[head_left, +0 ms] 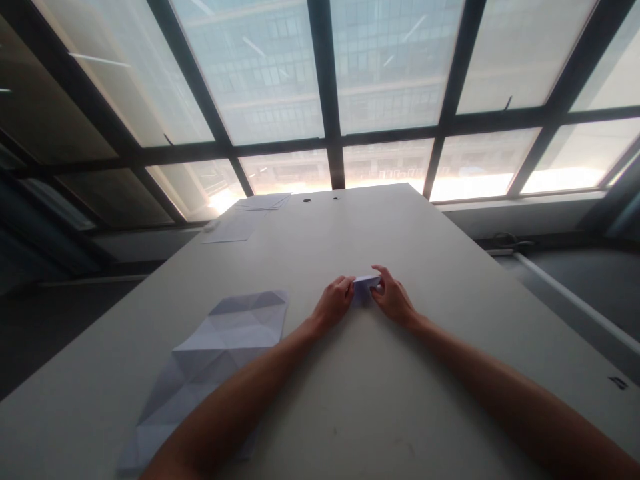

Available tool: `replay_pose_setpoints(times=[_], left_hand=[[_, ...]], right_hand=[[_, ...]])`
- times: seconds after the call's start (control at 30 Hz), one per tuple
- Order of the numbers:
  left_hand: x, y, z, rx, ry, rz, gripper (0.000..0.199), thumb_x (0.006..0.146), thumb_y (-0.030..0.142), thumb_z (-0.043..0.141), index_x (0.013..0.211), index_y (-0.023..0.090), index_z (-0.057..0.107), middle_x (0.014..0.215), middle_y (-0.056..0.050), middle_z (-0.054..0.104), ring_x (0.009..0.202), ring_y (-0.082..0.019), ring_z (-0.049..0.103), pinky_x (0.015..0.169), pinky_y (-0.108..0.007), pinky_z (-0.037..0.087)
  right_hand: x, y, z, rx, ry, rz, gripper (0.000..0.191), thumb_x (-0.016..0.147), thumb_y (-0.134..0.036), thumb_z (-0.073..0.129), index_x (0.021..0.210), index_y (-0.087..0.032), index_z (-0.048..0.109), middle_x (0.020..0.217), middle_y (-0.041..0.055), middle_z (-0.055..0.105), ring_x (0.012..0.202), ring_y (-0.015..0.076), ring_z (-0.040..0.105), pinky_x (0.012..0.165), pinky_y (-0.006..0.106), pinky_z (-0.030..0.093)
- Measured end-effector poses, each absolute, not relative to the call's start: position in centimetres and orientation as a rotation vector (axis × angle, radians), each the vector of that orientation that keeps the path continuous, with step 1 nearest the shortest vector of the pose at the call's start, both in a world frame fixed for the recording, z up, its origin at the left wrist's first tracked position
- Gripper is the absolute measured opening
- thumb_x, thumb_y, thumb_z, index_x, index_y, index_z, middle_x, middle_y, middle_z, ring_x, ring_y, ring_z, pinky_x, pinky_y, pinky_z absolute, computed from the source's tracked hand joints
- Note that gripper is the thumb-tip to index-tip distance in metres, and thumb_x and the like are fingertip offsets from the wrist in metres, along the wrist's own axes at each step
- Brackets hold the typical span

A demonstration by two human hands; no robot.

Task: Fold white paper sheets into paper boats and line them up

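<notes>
Crosswise, between our two hands and over the white table (440,267), lies the folded paper (365,281) — our left hand (334,299) pinches its left end; our right hand (393,298) curves about the other, thumb and forefinger parted — whether gripping, we cannot tell.

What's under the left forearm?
A creased paper sheet, lying on the white table. The stretch directly beneath the left forearm is covered, so it can't be seen.
</notes>
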State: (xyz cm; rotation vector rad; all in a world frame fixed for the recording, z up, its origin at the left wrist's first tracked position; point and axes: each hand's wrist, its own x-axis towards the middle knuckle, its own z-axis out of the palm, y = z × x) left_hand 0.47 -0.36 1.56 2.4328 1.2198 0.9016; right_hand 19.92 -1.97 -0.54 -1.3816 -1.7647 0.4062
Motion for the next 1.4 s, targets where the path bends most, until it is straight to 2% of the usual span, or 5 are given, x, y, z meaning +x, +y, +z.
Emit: replay_pose_setpoints(times=[0.2, 0.47, 0.77, 0.97, 1.4], left_hand=[[0.4, -0.1, 1.3, 2.143, 1.181, 1.014, 0.035, 0.094, 0.020, 0.047, 0.125, 0.021, 0.063, 0.106, -0.005, 0.073, 0.092, -0.019, 0.067, 0.086, -0.030, 0.050], [0.3, 0.5, 1.3, 2.024, 1.087, 0.998, 0.036, 0.087, 0.019, 0.052, 0.117, 0.018, 0.072, 0.110, -0.004, 0.074, 0.098, -0.022, 0.067, 0.089, -0.032, 0.051], [-0.2, 1.1, 1.2, 1.813, 1.062, 0.938, 0.044, 0.080, 0.016, 0.052, 0.121, 0.012, 0.069, 0.079, -0.004, 0.074, 0.062, -0.014, 0.062, 0.061, -0.024, 0.050], [-0.7, 1.1, 1.1, 1.432, 0.836, 0.955, 0.044, 0.084, 0.035, 0.062, 0.119, 0.010, 0.069, 0.116, -0.014, 0.070, 0.095, -0.023, 0.068, 0.084, -0.039, 0.056], [-0.9, 0.9, 2.1, 1.583, 0.923, 0.953, 0.060, 0.071, 0.045, 0.081, 0.119, 0.014, 0.062, 0.103, -0.011, 0.071, 0.089, -0.021, 0.067, 0.073, -0.028, 0.053]], right_hand=[[19.9, -1.9, -0.4, -1.358, -1.783, 0.425, 0.023, 0.088, -0.025, 0.051, 0.108, -0.024, 0.063, 0.096, 0.0038, 0.073, 0.080, 0.0191, 0.067, 0.074, 0.029, 0.050], [20.1, -2.5, 0.3, -1.249, -1.896, 0.375, 0.039, 0.093, -0.020, 0.040, 0.120, -0.026, 0.068, 0.119, 0.0026, 0.069, 0.105, 0.0222, 0.065, 0.092, 0.031, 0.049], [20.2, -1.8, -0.7, -1.140, -1.821, 0.443, 0.040, 0.093, -0.015, 0.039, 0.119, -0.020, 0.070, 0.127, 0.0105, 0.062, 0.104, 0.0211, 0.064, 0.092, 0.034, 0.050], [20.0, -1.7, -0.7, -1.093, -1.800, 0.455, 0.043, 0.090, -0.011, 0.040, 0.122, -0.018, 0.067, 0.127, 0.0116, 0.060, 0.112, 0.0207, 0.060, 0.097, 0.034, 0.048], [19.1, -3.0, 0.6, -0.903, -1.816, 0.580, 0.024, 0.092, -0.031, 0.054, 0.099, -0.021, 0.075, 0.120, 0.0099, 0.063, 0.097, 0.0203, 0.064, 0.084, 0.035, 0.055]])
